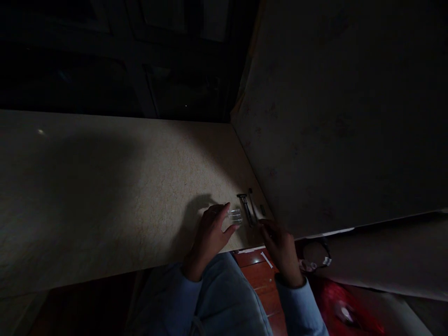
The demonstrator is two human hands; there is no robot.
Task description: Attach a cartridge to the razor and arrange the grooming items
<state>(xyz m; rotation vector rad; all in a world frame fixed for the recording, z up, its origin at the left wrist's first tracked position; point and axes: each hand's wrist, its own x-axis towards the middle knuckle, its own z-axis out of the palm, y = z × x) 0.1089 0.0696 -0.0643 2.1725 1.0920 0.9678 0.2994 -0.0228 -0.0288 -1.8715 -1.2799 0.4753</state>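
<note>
My left hand (212, 231) has its thumb and fingers around a small clear glass container (234, 215), which lies on its side or is tilted at the counter's front right. Just right of it lies a razor (246, 210) with a dark head. Alongside the razor is a thin dark stick with a small head (252, 205), perhaps a toothbrush. My right hand (280, 240) is by the lower end of that stick, its fingers drawn together; what they pinch is too dark to make out. A small dark green piece (262, 210) lies close to the wall.
The pale marbled counter (140, 186) meets a patterned wall (332, 116) on the right and a dark window frame (135, 74) behind. Below the front edge are a reddish wooden surface (261, 275), a dark headband-like loop (317, 254) and a red bag-like thing (346, 308).
</note>
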